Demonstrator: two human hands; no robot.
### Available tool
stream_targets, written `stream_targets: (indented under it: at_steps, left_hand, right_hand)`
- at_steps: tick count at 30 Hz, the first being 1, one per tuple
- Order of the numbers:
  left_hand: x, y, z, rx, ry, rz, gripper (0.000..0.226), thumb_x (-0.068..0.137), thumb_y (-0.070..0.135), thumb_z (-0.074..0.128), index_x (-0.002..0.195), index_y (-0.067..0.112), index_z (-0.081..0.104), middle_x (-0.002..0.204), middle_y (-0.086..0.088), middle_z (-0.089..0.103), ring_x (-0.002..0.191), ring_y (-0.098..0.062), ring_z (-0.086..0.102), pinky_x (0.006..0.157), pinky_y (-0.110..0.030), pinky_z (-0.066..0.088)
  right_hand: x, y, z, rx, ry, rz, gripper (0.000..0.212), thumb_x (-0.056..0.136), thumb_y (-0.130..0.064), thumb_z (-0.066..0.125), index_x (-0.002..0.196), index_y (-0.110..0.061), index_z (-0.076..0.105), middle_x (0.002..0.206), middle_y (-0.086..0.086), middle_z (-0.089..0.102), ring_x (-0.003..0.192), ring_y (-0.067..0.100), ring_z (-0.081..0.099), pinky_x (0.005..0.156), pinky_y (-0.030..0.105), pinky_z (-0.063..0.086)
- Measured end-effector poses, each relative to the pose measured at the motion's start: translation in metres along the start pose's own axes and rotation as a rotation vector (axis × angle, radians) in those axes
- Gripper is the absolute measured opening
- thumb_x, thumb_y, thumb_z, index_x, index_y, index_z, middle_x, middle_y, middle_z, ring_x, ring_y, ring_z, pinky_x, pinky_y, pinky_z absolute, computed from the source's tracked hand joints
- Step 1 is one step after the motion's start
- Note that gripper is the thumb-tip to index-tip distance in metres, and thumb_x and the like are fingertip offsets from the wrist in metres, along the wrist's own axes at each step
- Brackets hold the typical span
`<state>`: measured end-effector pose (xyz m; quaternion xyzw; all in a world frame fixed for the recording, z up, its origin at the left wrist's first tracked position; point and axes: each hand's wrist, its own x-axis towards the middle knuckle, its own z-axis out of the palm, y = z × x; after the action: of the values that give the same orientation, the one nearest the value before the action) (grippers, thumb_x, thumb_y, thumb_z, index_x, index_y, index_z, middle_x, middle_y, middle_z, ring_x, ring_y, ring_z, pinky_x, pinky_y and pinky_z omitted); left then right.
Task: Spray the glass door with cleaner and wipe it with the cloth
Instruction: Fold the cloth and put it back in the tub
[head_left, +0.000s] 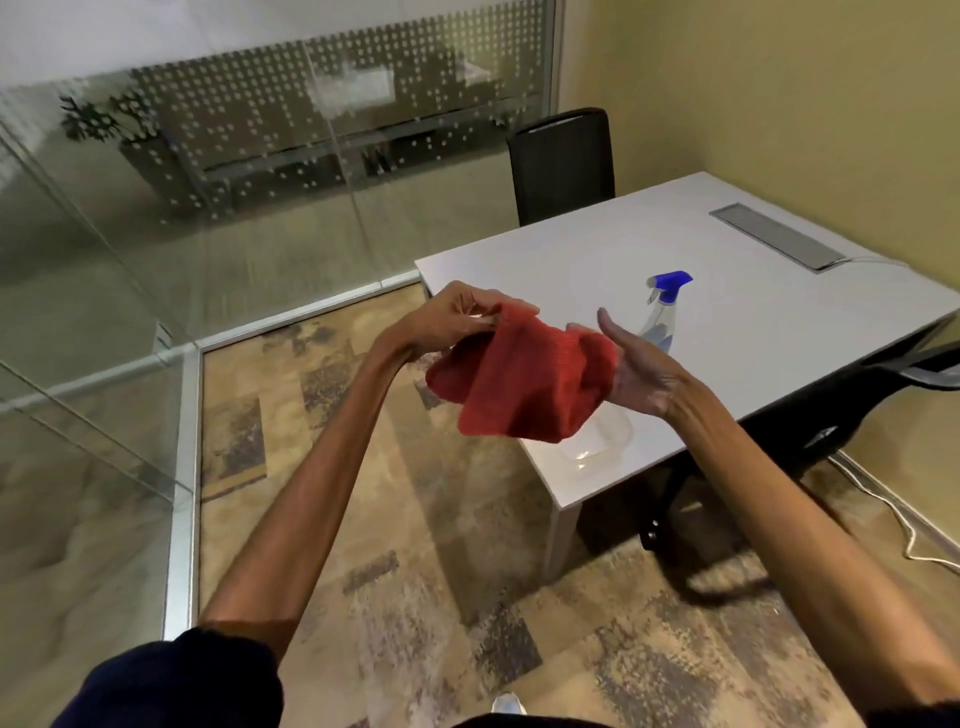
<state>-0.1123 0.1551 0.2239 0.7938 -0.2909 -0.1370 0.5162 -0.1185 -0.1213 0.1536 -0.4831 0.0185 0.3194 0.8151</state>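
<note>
I had the left hand (447, 319) pinching the cloth (524, 379) and the right hand (631, 364) cupped open beneath it, probably folding a wiping pad; the spray bottle (662, 312) stood parked on the desk (779, 322).

Open floor (415, 545) below and ahead of both hands; glass wall (208, 234) closes off the left side. Worktop (753, 291) corner juts in at right, carrying spray bottle (662, 314) and a clear container (597, 441) near its edge. Black chair (561, 161) blocks the far end
</note>
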Motion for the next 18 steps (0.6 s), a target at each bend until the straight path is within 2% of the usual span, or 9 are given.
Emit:
stream_targets:
  at_steps: [3, 4, 6, 8, 10, 11, 15, 16, 18]
  left_hand:
    - [0.002, -0.015, 0.000, 0.081, 0.185, 0.003, 0.028, 0.090, 0.010, 0.068, 0.118, 0.010, 0.071, 0.110, 0.000, 0.072, 0.101, -0.002, 0.066, 0.089, -0.016, 0.048]
    - [0.001, -0.023, 0.002, 0.093, 0.299, -0.010, 0.028, 0.088, 0.011, 0.071, 0.116, 0.012, 0.072, 0.106, -0.002, 0.072, 0.094, 0.000, 0.065, 0.086, -0.014, 0.048]
    - [-0.001, -0.042, 0.009, 0.107, 0.504, -0.086, 0.029, 0.086, 0.015, 0.074, 0.115, 0.013, 0.072, 0.096, -0.005, 0.068, 0.079, -0.001, 0.062, 0.077, -0.014, 0.047]
    - [-0.003, -0.059, 0.020, 0.026, 0.579, -0.240, 0.029, 0.087, 0.021, 0.074, 0.113, 0.010, 0.073, 0.084, -0.006, 0.065, 0.068, -0.007, 0.059, 0.065, -0.015, 0.047]
    - [-0.004, -0.072, 0.028, -0.088, 0.579, -0.391, 0.028, 0.089, 0.027, 0.071, 0.112, 0.010, 0.071, 0.081, -0.004, 0.067, 0.060, -0.005, 0.063, 0.055, -0.014, 0.047]
    - [-0.003, -0.076, 0.030, -0.129, 0.558, -0.444, 0.027, 0.091, 0.028, 0.068, 0.113, 0.011, 0.071, 0.084, -0.004, 0.069, 0.060, -0.005, 0.064, 0.057, -0.016, 0.049]
    - [0.012, -0.083, 0.030, -0.181, 0.373, -0.411, 0.027, 0.100, 0.026, 0.055, 0.121, 0.015, 0.066, 0.111, -0.003, 0.070, 0.098, -0.012, 0.065, 0.082, -0.036, 0.053]
    - [0.016, -0.082, 0.032, -0.217, 0.344, -0.397, 0.026, 0.101, 0.029, 0.051, 0.122, 0.020, 0.065, 0.112, 0.003, 0.070, 0.100, -0.008, 0.065, 0.084, -0.037, 0.054]
    - [0.023, -0.079, 0.041, -0.347, 0.328, -0.415, 0.025, 0.103, 0.038, 0.043, 0.112, 0.034, 0.067, 0.091, 0.016, 0.071, 0.083, 0.000, 0.065, 0.076, -0.031, 0.054]
  right_hand:
    - [0.007, -0.004, 0.000, -0.095, 0.040, -0.089, 0.020, 0.088, -0.029, 0.070, 0.102, -0.016, 0.072, 0.104, 0.004, 0.071, 0.100, 0.019, 0.065, 0.085, 0.030, 0.056]
    - [0.009, -0.005, 0.000, -0.136, 0.078, -0.122, 0.021, 0.088, -0.023, 0.070, 0.107, -0.015, 0.067, 0.102, 0.003, 0.069, 0.098, 0.017, 0.063, 0.084, 0.028, 0.054]
    - [0.013, -0.007, 0.001, -0.178, 0.207, -0.184, 0.037, 0.086, -0.016, 0.073, 0.121, -0.011, 0.062, 0.107, 0.004, 0.069, 0.101, 0.018, 0.066, 0.083, 0.027, 0.054]
    - [0.013, -0.010, 0.001, -0.291, 0.276, -0.247, 0.043, 0.086, -0.014, 0.074, 0.126, -0.006, 0.062, 0.107, 0.006, 0.069, 0.102, 0.021, 0.065, 0.081, 0.026, 0.054]
    - [0.012, -0.015, -0.002, -0.491, 0.318, -0.275, 0.044, 0.085, -0.014, 0.075, 0.127, -0.007, 0.063, 0.110, 0.008, 0.067, 0.103, 0.022, 0.063, 0.082, 0.028, 0.054]
    - [0.011, -0.017, -0.003, -0.598, 0.338, -0.285, 0.044, 0.085, -0.013, 0.076, 0.127, -0.009, 0.063, 0.113, 0.009, 0.066, 0.104, 0.023, 0.063, 0.085, 0.029, 0.054]
    - [0.011, -0.026, -0.010, -0.929, 0.431, -0.375, 0.037, 0.085, -0.012, 0.076, 0.120, -0.004, 0.066, 0.115, 0.016, 0.068, 0.106, 0.026, 0.063, 0.092, 0.034, 0.054]
    - [0.012, -0.027, -0.012, -1.015, 0.456, -0.404, 0.035, 0.086, -0.017, 0.076, 0.116, -0.001, 0.067, 0.110, 0.017, 0.069, 0.102, 0.026, 0.064, 0.089, 0.034, 0.055]
    - [0.013, -0.030, -0.017, -1.154, 0.512, -0.432, 0.035, 0.087, -0.029, 0.075, 0.107, -0.001, 0.070, 0.097, 0.015, 0.071, 0.091, 0.024, 0.064, 0.076, 0.026, 0.053]
